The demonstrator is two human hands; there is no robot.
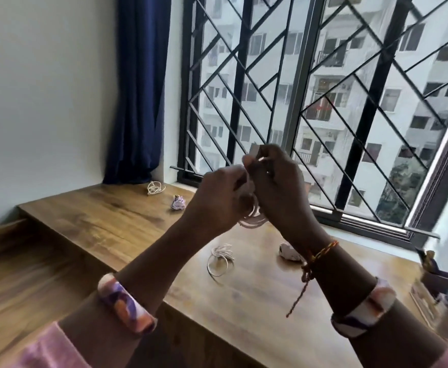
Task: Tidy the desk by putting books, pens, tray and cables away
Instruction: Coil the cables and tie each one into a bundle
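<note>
Both hands are raised above the wooden desk [106, 216], close together in front of the window. My left hand [220, 197] and my right hand [276, 179] grip a coiled white cable [253, 217]; its loops hang between and below them. The right fingers pinch a small white plug end at the top. A second white cable coil [220, 258] lies on the desk below the hands. A third white coil [154, 187] lies far back by the curtain.
A small purple-white crumpled object [178, 202] lies near the far coil, another crumpled white one [289, 253] behind my right wrist. A brown organizer tray [445, 290] with items stands at the right edge. Blue curtain [140, 88] hangs at back left; window grille behind.
</note>
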